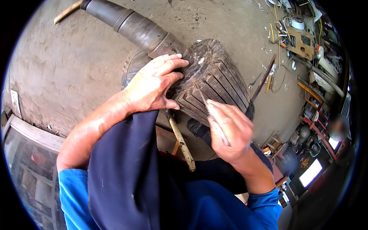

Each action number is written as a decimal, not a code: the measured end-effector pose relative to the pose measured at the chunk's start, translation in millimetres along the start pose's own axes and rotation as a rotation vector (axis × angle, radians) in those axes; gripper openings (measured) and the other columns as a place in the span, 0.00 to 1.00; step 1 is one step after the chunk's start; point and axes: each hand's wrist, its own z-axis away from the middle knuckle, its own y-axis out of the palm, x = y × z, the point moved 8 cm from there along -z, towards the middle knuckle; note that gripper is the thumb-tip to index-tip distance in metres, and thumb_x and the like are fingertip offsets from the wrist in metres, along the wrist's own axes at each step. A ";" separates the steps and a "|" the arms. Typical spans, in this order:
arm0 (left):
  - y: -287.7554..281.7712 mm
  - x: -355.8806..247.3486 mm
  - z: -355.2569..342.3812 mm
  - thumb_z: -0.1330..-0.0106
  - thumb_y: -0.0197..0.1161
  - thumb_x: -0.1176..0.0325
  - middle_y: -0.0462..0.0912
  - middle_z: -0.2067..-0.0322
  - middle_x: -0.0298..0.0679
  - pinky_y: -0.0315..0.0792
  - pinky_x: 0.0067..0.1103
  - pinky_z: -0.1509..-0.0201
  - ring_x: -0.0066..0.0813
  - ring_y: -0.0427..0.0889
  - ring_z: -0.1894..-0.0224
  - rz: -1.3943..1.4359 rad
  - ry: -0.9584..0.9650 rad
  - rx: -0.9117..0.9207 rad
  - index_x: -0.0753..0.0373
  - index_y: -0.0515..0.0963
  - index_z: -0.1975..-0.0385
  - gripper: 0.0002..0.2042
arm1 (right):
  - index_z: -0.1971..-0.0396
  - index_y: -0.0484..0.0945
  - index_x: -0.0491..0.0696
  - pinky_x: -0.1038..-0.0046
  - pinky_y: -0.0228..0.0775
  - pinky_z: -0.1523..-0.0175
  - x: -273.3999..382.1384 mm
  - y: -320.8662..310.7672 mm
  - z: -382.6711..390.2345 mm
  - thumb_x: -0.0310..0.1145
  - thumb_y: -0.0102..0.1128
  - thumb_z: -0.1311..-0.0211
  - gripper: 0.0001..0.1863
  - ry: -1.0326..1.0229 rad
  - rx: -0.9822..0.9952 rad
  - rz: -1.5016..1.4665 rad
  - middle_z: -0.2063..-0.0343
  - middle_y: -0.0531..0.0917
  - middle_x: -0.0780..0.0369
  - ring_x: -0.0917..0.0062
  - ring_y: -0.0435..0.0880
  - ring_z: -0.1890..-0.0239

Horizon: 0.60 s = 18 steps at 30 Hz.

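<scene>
A large dark rotor point(226, 82) with lengthwise slots lies in front of me, its thick stepped steel shaft point(142, 30) pointing to the far left. My left hand point(155, 82) lies on the rotor's end beside the shaft, fingers spread and holding nothing. Closed around a thin, toothed strip like a hacksaw blade point(206, 102) is my right hand point(232, 130). The blade's tip meets the rotor's slotted edge. Whether it sits inside a slot, I cannot tell. Below the rotor, between my legs, a hammer-like tool shows its wooden handle point(180, 142); its head is partly hidden.
A wooden stick point(68, 11) lies at the far left. Right of the rotor, a long dark bar point(264, 76) rests near thin tools. Cables, a wooden box point(301, 43) and cluttered shelves line the right side. A glass-fronted frame point(36, 161) stands at the left.
</scene>
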 end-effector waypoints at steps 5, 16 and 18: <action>1.9 2.7 1.0 0.56 0.82 0.48 0.71 0.30 0.48 0.59 0.43 0.19 0.51 0.63 0.22 0.028 0.032 -0.041 0.72 0.81 0.45 0.41 | 0.51 0.83 0.33 0.62 0.85 0.53 19.3 7.5 10.3 0.17 0.67 0.42 0.17 -0.046 -0.004 0.136 0.56 0.88 0.47 0.55 0.90 0.58; 2.6 3.0 2.1 0.57 0.83 0.52 0.70 0.30 0.47 0.58 0.44 0.18 0.50 0.63 0.22 0.030 0.032 -0.067 0.72 0.82 0.47 0.38 | 0.53 0.85 0.35 0.63 0.83 0.53 -1.0 1.8 -22.7 0.14 0.68 0.44 0.16 0.067 0.058 0.024 0.59 0.90 0.48 0.55 0.91 0.60; 1.5 2.5 2.6 0.56 0.83 0.52 0.70 0.29 0.47 0.57 0.44 0.18 0.50 0.63 0.22 0.034 0.025 -0.066 0.72 0.82 0.47 0.38 | 0.54 0.85 0.35 0.63 0.83 0.53 -5.4 -2.3 -30.1 0.14 0.67 0.44 0.16 0.095 0.119 -0.044 0.59 0.90 0.48 0.55 0.91 0.60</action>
